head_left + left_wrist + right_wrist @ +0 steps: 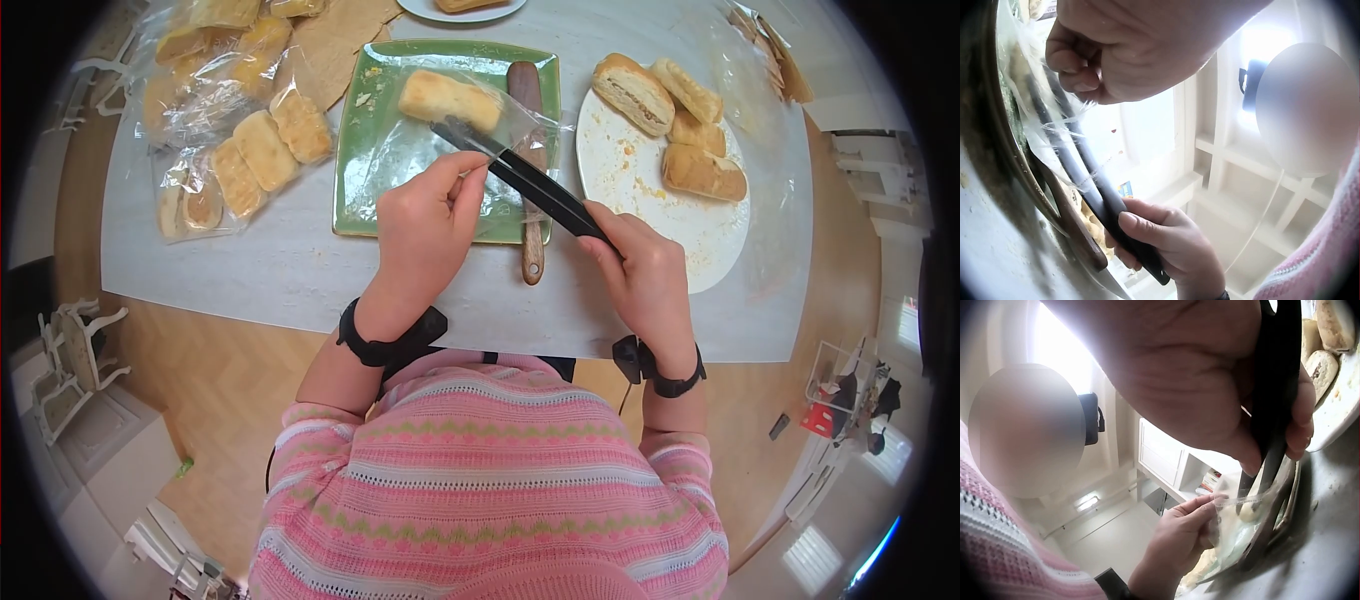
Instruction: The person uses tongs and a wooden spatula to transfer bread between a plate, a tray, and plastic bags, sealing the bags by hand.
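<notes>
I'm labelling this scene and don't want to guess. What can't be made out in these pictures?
- Far edge of the small white plate: cut off by the head view's top edge.
- Tips of the black tongs: blurred behind the clear bag, left wrist view.
- Any writing on the shelved items: too small, right wrist view.

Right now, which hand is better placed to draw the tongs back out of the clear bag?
The right, I'd judge: the right hand already grips the black tongs, while the left hand pinches the edge of the clear bag and could steady it.
</notes>
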